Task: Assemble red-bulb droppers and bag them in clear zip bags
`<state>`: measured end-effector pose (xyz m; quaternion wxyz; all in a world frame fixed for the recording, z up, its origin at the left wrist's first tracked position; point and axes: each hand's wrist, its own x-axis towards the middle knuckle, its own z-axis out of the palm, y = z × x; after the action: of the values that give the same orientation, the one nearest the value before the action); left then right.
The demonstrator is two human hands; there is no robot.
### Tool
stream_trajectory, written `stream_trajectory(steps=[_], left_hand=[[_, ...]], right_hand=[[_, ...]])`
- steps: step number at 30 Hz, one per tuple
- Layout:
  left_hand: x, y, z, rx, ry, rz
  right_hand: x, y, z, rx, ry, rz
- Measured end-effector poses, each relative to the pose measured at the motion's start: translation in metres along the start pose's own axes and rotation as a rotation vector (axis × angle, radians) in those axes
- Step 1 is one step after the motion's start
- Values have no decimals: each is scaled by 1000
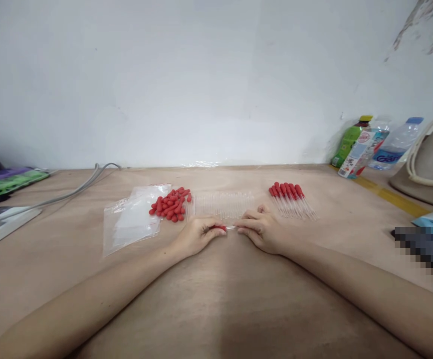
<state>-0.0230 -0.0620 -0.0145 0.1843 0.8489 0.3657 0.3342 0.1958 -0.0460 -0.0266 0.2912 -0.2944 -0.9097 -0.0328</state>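
My left hand (pixel 200 235) pinches a red rubber dropper bulb (pixel 221 228), its fingers covering most of it. A clear glass dropper tube (pixel 231 228) meets the bulb's end, and my right hand (pixel 263 230) grips the tube's other part. How far the tube goes into the bulb is hidden. Behind my hands lies a row of clear dropper tubes (pixel 222 203). Left of that row is a heap of loose red bulbs (pixel 169 204), partly on clear plastic bags (pixel 132 222). To the right, several droppers with red bulbs fitted (pixel 291 199) lie side by side.
A grey cable (pixel 84 185) runs to a white power strip (pixel 10 227) on the left. Bottles (pixel 398 144) and a carton (pixel 362 152) stand at the back right, near a beige bag (pixel 429 164). A dark blurred object (pixel 426 252) lies at the right edge.
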Motion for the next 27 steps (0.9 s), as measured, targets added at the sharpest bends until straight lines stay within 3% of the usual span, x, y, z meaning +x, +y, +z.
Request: stream_trajectory(steps=[5,15,21,27], left_hand=[[0,1,0,35,-40,-15],[-2,-2,3,123,5,26],[-2,0,3,76,82,19],[-4,-3,3,-23,81,-63]], right_hand=[[0,0,-1,-37,-30,-18],[0,-11,-2,-115,-68,38],[0,-8,-3,44,-62,48],[-2,-6,-2,175,-4,68]])
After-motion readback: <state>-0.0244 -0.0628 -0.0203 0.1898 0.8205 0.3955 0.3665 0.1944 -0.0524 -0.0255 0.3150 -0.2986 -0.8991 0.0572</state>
